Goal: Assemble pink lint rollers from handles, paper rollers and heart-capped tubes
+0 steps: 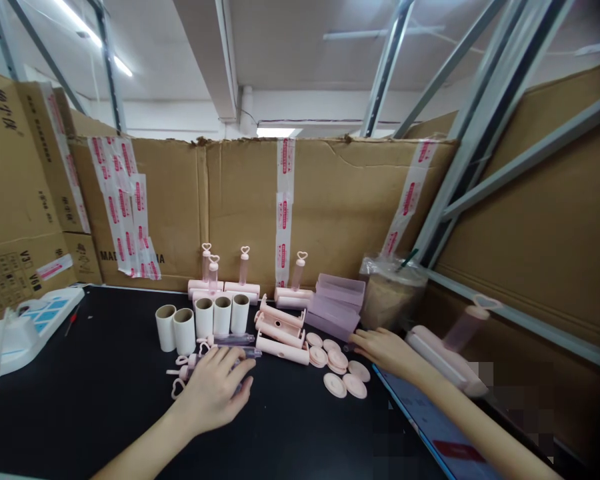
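Clear tubes partly under left hand; right hand beside purple trays; hands' grip: cannot tell.

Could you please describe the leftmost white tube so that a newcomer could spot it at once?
On the black table, in front of the taped cardboard wall, five white tubes stand upright beyond the left hand. The leftmost tube is the one nearest the power strip; unlike the others, it has no tube on its left.
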The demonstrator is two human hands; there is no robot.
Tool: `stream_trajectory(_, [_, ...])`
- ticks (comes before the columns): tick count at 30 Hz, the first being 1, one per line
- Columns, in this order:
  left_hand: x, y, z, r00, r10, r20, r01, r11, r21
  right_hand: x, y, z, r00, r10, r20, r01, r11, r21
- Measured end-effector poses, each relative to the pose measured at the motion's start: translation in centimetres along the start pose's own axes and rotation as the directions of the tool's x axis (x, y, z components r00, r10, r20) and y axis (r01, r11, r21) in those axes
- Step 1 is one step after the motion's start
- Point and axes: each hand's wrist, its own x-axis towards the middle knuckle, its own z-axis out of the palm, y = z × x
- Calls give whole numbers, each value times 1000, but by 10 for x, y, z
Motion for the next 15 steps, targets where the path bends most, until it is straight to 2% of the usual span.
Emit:
stream_trajectory(4, [-1,2,-1,1000,-7,3,7,1000,-5,4,-7,-12,1000,21,-23,-21,1000,22])
stream_trajectory(8, [-1,4,-1,1000,-23,17,23,1000,-14,39,-19,-37,979,149,-136,-144,988,46])
stream_trajectory(12, [-1,2,1,1000,-14,7,14,1000,-18,102,-25,-52,900,371,-227,-363,928,81])
stream_trajectory(15, [0,-2,3,1000,3,-18,-3,1000,-15,148,-26,-50,825,521,-220,-509,853,115])
